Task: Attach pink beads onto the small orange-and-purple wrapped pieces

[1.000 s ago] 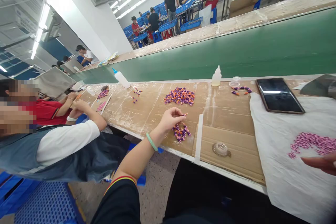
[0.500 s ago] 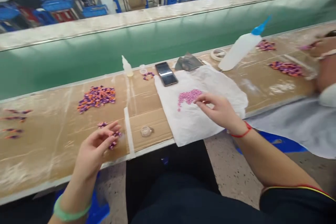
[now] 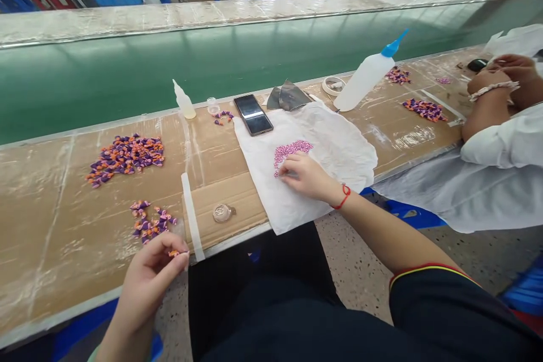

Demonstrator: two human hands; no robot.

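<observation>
While left hand (image 3: pixel 148 283) pinches orange piece (image 3: pixel 173 253) at bench edge (image 3: pixel 76 310), right hand (image 3: pixel 303 176) open on white cloth (image 3: pixel 339 164)

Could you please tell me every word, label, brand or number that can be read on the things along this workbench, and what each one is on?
No words, labels, brands or numbers can be read. The large plastic bottle with the blue nozzle, the small plastic bottle and the phone show no legible text.
</observation>
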